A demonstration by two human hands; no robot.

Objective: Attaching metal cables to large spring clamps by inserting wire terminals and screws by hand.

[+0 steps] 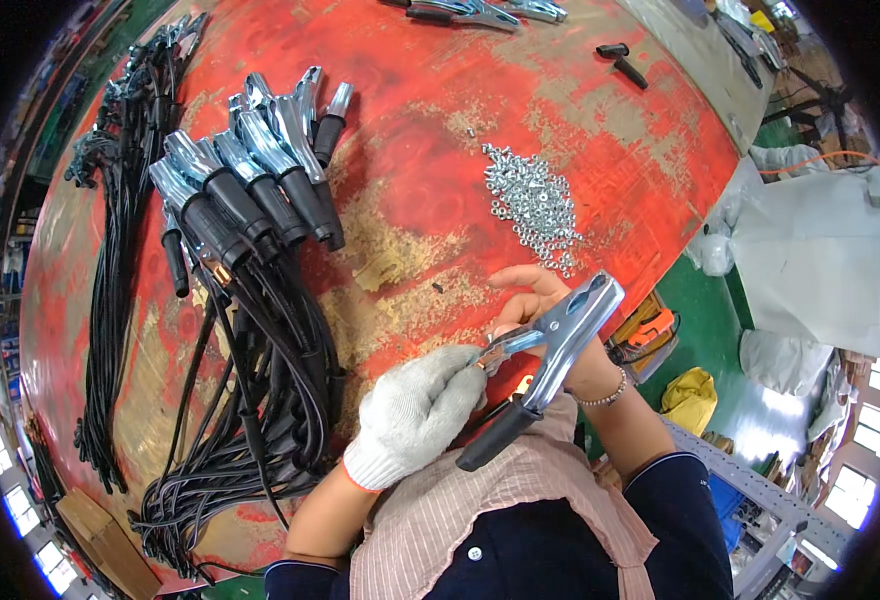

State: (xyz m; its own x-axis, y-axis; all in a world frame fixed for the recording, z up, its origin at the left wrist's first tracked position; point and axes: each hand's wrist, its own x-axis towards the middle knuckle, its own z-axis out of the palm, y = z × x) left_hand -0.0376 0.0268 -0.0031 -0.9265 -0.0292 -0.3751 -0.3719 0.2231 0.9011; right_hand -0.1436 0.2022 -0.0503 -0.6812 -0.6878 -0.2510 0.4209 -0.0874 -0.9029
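A silver battery clamp (568, 335) with a black sleeve on one handle hangs tilted before my body, its jaws pointing up and right. My left hand (415, 410), in a white knitted glove, is closed on the clamp's other, bare metal handle; a small copper-coloured bit shows at its fingertips. My right hand (540, 300), bare, is behind the clamp with fingers bent around its metal arm; the thumb is hidden. Beyond the right fingers lies a pile of small metal nuts (535, 205). Left of the glove, several finished-looking clamps (250, 180) lie on black cables (260, 400).
The red table (420, 120) has worn paint. A second cable bundle (115, 300) runs along its left. Clamps (470, 12) lie at the far edge, two black sleeves (622, 65) at far right. An orange-handled tool (652, 328) and yellow bag (690, 400) are below the right edge.
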